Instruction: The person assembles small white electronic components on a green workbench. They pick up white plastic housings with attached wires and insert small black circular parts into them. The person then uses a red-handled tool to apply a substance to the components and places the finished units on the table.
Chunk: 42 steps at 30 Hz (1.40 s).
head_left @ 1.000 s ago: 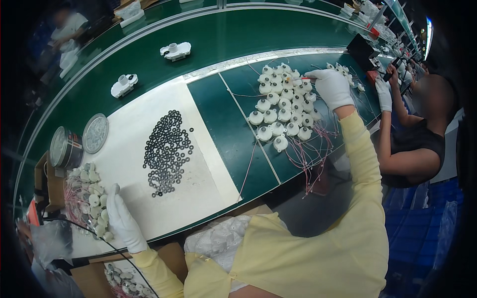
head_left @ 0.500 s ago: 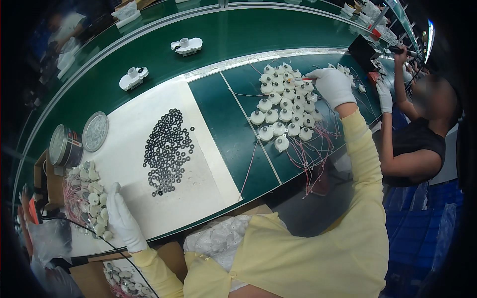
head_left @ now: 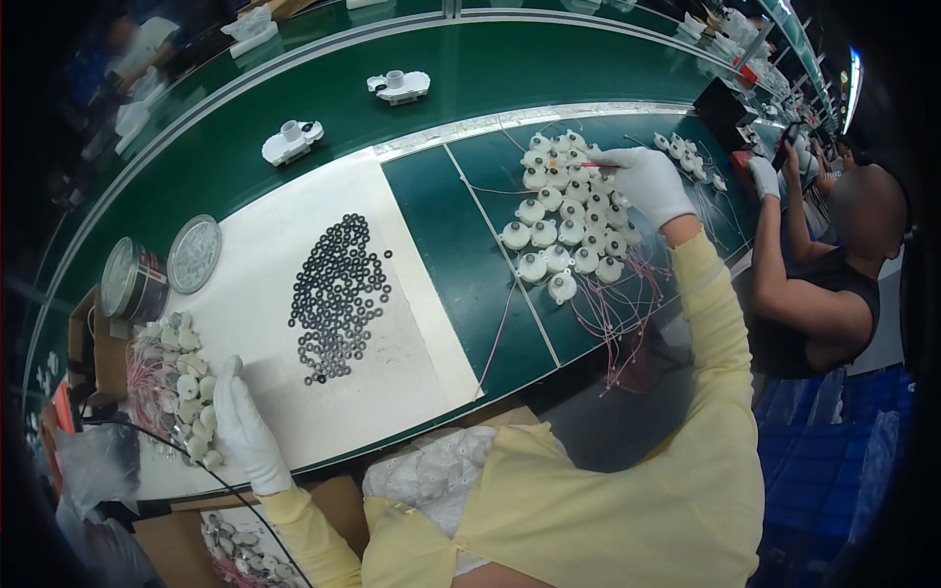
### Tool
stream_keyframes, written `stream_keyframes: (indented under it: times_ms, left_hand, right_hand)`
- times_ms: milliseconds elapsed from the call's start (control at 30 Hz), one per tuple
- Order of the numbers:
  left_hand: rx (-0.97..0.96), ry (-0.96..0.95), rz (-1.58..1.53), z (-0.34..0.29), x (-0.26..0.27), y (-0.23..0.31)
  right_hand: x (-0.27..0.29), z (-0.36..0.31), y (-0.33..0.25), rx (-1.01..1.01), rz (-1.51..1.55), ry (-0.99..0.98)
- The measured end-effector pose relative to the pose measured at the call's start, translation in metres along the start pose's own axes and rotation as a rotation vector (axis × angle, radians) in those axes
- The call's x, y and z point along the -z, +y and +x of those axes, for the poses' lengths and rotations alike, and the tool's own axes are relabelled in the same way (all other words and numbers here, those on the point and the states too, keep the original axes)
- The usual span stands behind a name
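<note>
My right hand [head_left: 655,186], in a white glove, is closed round a thin red stick-like tool [head_left: 594,165]. The tool's tip lies over the far part of a cluster of round white motors [head_left: 544,233], many topped by a dark ring, with pink wires trailing toward me. My left hand [head_left: 245,426], also gloved, rests on its edge with its fingers stretched out and nothing visible in it. Beside it on the left is a second heap of white motors [head_left: 188,387] with pink wires. Between my hands, small black rings [head_left: 338,284] are spread over a white sheet [head_left: 255,230].
White housings [head_left: 400,86] sit on the green conveyor [head_left: 529,59] beyond the table. A tin [head_left: 132,284] and a round lid [head_left: 194,257] stand at the left. A co-worker [head_left: 818,284] sits at the right near more motors [head_left: 689,157]. A black cable [head_left: 176,446] crosses by my left arm.
The white housings on the conveyor have moved right. My right hand has shifted slightly over the motors, still with the red tool. The co-worker's hands have come together. My left hand has hardly moved.
</note>
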<state>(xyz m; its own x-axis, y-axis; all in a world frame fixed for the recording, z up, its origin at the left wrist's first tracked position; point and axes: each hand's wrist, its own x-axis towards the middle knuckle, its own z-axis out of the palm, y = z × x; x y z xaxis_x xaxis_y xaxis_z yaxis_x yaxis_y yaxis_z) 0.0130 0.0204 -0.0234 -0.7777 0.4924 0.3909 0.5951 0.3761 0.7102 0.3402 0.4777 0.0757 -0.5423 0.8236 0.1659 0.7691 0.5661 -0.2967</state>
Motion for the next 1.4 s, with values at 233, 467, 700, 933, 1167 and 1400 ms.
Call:
stream_keyframes:
  times_ms: [233,467,700,933,1167,1400]
  left_hand:
    - [-0.003,-0.004,0.008,0.0,0.0,0.001]
    - [-0.005,-0.004,0.003,-0.001,0.001,0.001]
    - [-0.005,-0.007,-0.008,0.0,0.0,0.003]
    - [-0.003,-0.011,-0.016,-0.001,0.0,-0.003]
    - [-0.003,0.0,-0.011,-0.002,0.002,0.005]
    - [-0.003,-0.009,0.011,0.0,0.0,0.002]
  right_hand:
    - [-0.007,0.004,-0.003,0.019,-0.139,-0.02]
    - [0.004,0.005,0.005,0.011,-0.253,0.01]
    - [0.001,0.008,-0.009,0.05,-0.256,0.019]
    - [0.015,0.01,-0.014,0.031,-0.407,-0.029]
    - [0.012,0.016,-0.017,0.054,-0.375,-0.022]
    - [0.006,0.014,-0.021,0.048,-0.293,-0.005]
